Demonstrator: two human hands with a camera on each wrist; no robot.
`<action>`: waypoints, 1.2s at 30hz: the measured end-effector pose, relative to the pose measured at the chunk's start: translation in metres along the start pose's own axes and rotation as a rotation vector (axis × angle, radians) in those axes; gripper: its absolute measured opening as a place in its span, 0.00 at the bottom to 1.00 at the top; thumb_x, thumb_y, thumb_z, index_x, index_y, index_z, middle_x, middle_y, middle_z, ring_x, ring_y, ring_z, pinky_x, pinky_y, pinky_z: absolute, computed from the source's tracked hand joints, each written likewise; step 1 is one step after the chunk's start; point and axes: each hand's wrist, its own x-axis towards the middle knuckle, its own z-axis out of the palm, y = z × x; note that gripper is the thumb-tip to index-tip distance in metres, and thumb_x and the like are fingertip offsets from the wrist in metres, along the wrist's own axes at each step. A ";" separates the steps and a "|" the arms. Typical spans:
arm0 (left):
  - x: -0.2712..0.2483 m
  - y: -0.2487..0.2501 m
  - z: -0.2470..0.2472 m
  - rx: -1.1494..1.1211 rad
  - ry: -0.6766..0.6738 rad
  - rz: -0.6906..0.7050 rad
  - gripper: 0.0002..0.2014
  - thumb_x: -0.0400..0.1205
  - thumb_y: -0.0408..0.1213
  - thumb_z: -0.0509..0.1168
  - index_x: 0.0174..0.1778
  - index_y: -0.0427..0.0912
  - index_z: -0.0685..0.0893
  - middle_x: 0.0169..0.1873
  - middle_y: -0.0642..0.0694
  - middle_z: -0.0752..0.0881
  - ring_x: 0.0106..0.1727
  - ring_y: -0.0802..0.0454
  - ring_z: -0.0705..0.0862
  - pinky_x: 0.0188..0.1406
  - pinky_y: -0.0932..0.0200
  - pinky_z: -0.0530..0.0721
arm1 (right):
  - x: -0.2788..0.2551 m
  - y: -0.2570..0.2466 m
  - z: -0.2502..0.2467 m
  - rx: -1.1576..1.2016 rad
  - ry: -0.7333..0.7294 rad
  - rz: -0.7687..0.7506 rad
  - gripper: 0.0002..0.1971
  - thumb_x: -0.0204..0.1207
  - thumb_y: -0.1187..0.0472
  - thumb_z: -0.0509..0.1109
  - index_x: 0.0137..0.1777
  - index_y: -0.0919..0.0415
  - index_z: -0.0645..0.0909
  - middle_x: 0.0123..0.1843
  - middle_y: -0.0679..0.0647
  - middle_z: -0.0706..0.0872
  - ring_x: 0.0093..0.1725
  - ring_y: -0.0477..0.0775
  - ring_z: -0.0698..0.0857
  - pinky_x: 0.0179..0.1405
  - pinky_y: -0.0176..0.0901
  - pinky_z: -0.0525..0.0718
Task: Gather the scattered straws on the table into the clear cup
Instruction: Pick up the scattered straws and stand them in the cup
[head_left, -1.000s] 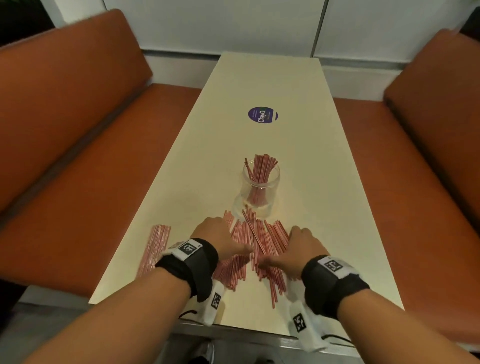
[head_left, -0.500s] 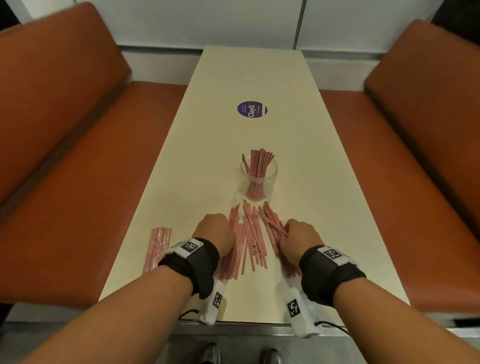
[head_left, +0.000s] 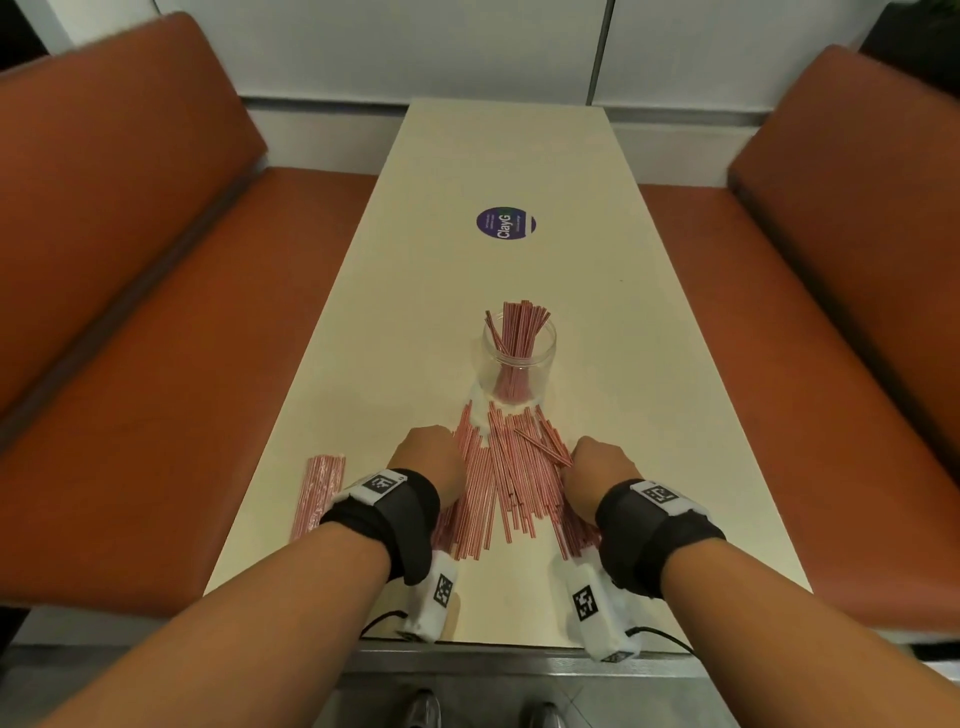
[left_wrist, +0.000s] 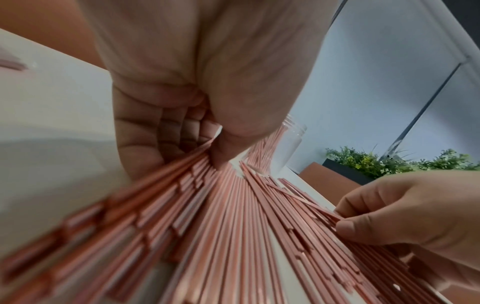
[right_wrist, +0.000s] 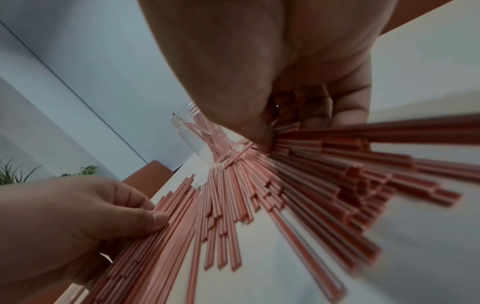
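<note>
With my left hand (head_left: 431, 457) and right hand (head_left: 597, 470) each clenched on straws (head_left: 501, 478) at the table's (head_left: 675, 441) six o'clock, I'd square ends before lifting toward the cup (head_left: 518, 364) at twelve.
</note>
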 end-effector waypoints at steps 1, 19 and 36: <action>-0.001 0.001 -0.001 -0.001 -0.009 -0.001 0.08 0.84 0.33 0.58 0.47 0.36 0.82 0.48 0.40 0.85 0.41 0.46 0.80 0.41 0.60 0.78 | 0.000 0.000 -0.001 -0.011 -0.017 0.005 0.13 0.81 0.60 0.59 0.62 0.63 0.75 0.59 0.60 0.84 0.55 0.60 0.85 0.45 0.44 0.79; 0.027 0.000 -0.031 -0.789 0.091 -0.019 0.14 0.84 0.35 0.53 0.61 0.30 0.74 0.37 0.42 0.79 0.32 0.47 0.77 0.34 0.49 0.81 | 0.022 0.013 -0.036 0.382 0.108 -0.050 0.24 0.87 0.49 0.47 0.64 0.68 0.74 0.57 0.64 0.83 0.54 0.63 0.82 0.51 0.47 0.76; 0.077 0.116 -0.071 -1.124 0.104 0.383 0.09 0.85 0.29 0.54 0.45 0.48 0.72 0.35 0.46 0.77 0.38 0.50 0.76 0.47 0.54 0.81 | 0.033 0.010 -0.066 1.069 0.095 -0.175 0.11 0.86 0.57 0.51 0.55 0.61 0.72 0.35 0.52 0.70 0.27 0.48 0.65 0.27 0.42 0.66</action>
